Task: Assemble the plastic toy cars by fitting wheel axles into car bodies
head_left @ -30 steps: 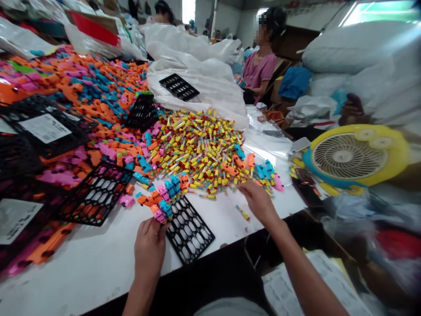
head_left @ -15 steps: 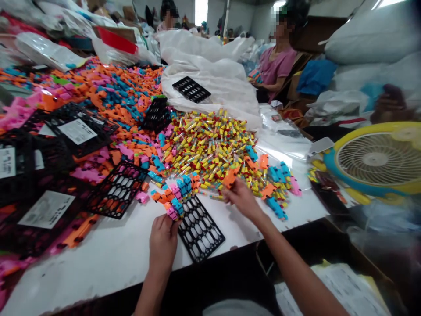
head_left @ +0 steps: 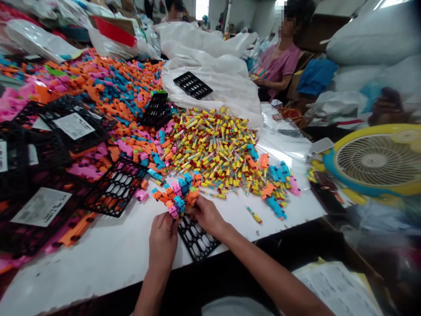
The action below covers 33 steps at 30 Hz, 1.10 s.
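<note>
My left hand (head_left: 162,239) is closed on the near edge of a black plastic grid tray (head_left: 197,239) that lies on the white table (head_left: 108,259). Several pink, blue and orange plastic pieces (head_left: 176,197) stand in the tray's far end. My right hand (head_left: 205,215) is pinched on an orange plastic piece (head_left: 191,196) and holds it at that cluster. Just beyond lies a heap of small yellow tubes with red caps (head_left: 213,149).
Loose orange, pink and blue pieces (head_left: 98,87) and more black grid trays (head_left: 115,186) cover the left of the table. A single yellow tube (head_left: 255,215) lies near the front edge. A yellow fan (head_left: 375,160) stands at right. A person in pink (head_left: 279,66) sits beyond white bags (head_left: 213,74).
My right hand picked an orange piece from the edge of the tube heap and carried it left to the cluster on the tray. My left hand stayed on the tray.
</note>
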### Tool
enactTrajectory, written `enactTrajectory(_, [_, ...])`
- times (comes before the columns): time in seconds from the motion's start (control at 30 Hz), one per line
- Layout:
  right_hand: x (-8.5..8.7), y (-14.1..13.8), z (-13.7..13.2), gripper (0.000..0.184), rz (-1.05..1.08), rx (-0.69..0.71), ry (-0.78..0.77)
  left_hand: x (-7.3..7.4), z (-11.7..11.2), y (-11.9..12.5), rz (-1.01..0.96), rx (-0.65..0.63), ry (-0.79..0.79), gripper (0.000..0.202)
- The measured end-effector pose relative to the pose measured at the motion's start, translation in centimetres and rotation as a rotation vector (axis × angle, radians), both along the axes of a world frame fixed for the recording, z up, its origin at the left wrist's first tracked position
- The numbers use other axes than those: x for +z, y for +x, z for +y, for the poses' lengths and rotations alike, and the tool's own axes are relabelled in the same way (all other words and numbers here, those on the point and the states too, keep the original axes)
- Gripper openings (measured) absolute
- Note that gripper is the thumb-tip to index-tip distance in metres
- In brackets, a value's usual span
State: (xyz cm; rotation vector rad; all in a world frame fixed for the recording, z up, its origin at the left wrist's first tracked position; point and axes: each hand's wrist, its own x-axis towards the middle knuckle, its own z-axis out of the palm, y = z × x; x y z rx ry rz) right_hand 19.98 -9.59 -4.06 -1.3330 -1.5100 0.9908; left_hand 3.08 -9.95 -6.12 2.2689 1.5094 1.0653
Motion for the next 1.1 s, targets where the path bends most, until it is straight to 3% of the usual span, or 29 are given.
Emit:
enactTrajectory(0.1, [0.2, -0.5, -0.1, 0.017, -0.218, 0.031, 0.087, -0.3, 0.2, -0.2, 0.0, -0.008, 0.049, 0.014])
enactTrajectory(0.2, [0.4, 1.5, -0.1, 0.019, -0.217, 0.023, 0.134, -0.5, 0.4, -0.3, 0.002, -0.021, 0.077, 0.015])
enactTrajectory(0.27, [1.0, 5.1, 0.0, 0.019, -0.243, -0.185, 0.183, -0.5, 0.5, -0.4, 0.012, -0.023, 0.084, 0.015])
enactTrajectory(0.33, [1.8, 9.9, 0.3, 0.018, -0.39, -0.528, 0.189, -0.5, 0.5, -0.4, 0.022, -0.024, 0.09, 0.015])
enactTrajectory(0.4, [2.6, 14.8, 0.7, 0.019, -0.642, -0.822, 0.06, -0.5, 0.5, -0.4, 0.026, -0.022, 0.101, 0.015])
enactTrajectory(0.47, [3.2, 18.5, 1.0, 0.019, -0.809, -0.882, -0.104, -0.4, 0.5, -0.3, 0.021, -0.025, 0.121, 0.015])
enactTrajectory(0.53, [3.6, 20.2, 1.1, 0.014, -0.872, -0.854, -0.19, -0.3, 0.5, -0.2, 0.023, -0.031, 0.146, 0.015])
enactTrajectory(0.63, [3.5, 18.7, 0.8, 0.013, -0.781, -0.824, -0.065, -0.1, 0.4, -0.2, 0.044, -0.038, 0.168, 0.014])
enactTrajectory(0.7, [3.1, 15.3, 0.4, 0.02, -0.526, -0.724, 0.011, 0.0, 0.3, -0.2, 0.057, -0.033, 0.157, 0.014])
enactTrajectory(0.8, [1.8, 8.5, -0.2, 0.031, 0.064, -0.382, -0.067, 0.3, 0.2, -0.2, 0.06, -0.023, 0.139, 0.014])
enactTrajectory(0.87, [0.8, 4.6, -0.4, 0.025, 0.286, -0.184, -0.122, 0.3, 0.2, -0.1, 0.057, -0.022, 0.158, 0.015])
enactTrajectory(0.97, [-0.4, 1.7, -0.4, 0.007, 0.239, -0.091, -0.1, 0.3, 0.2, -0.1, 0.062, -0.024, 0.18, 0.015])
enactTrajectory(1.1, [-0.6, 1.7, -0.2, 0.007, -0.059, -0.094, 0.095, 0.1, 0.3, -0.1, 0.083, -0.019, 0.16, 0.016])
